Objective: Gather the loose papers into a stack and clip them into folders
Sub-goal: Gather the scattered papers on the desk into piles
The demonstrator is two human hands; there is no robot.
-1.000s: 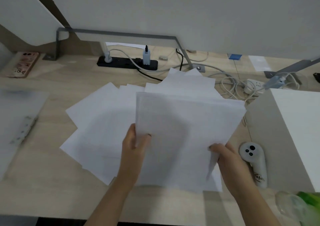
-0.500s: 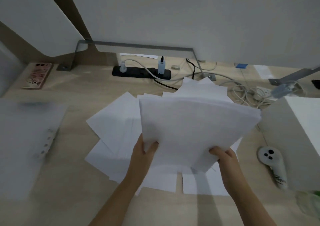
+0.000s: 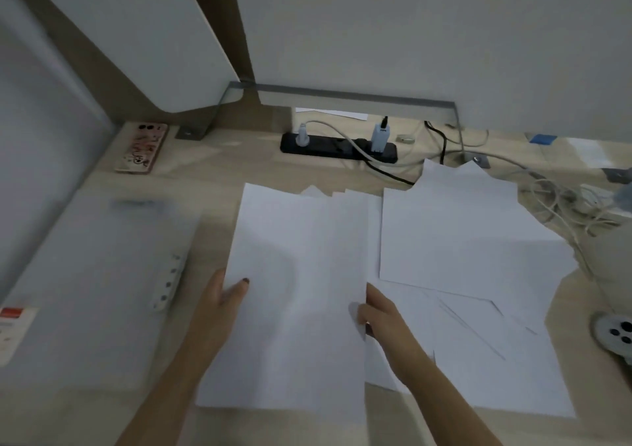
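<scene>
Both hands have swung the stack left, off the loose sheets it was hovering over half a second back. Now the left hand pinches the stack's left edge, thumb on top, and the right hand grips its right edge. So the stack's mid-desk toward the near edge, the loose sheets are spread toward the right edge, and the folder lies flat by the left edge.
</scene>
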